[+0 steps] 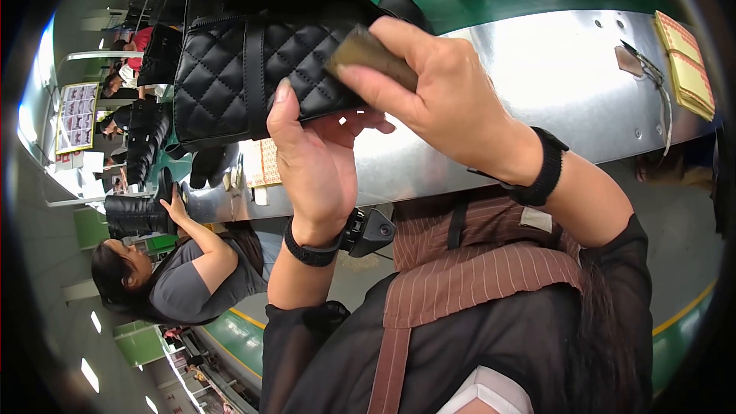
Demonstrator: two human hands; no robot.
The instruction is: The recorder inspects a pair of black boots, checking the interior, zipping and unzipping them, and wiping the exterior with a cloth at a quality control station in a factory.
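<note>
Right hand (452,80) is pinching an olive-brown pad (376,60) between thumb and fingers, its grip narrow, the pad's tip overlapping and seemingly touching the quilted side of a black boot (295,50). The boot is lying to the left of that hand, on the pad's far side from the palm, and its quilted panel is running lengthwise from left to right, roughly along the far edge of the metal tabletop (537,69). A smooth strap (254,57) is crossing the panel, left of the pad, and an open zipper is lining the side away from the person.

Left hand (318,172) is the nearer of the two, holding the boot from below: its thumb is resting on the panel's near border, while its fingers are reaching beneath, partly hidden, so how firmly they are gripping cannot be told. Between thumb and pad, a stretch of quilting is showing uncovered, and that leftward line appears to be the relation that matters most. Both hands are working above the tabletop, well apart from its right end, where a yellow booklet (690,77) is lying near the corner, slim tools (650,69) just beside it.
</note>
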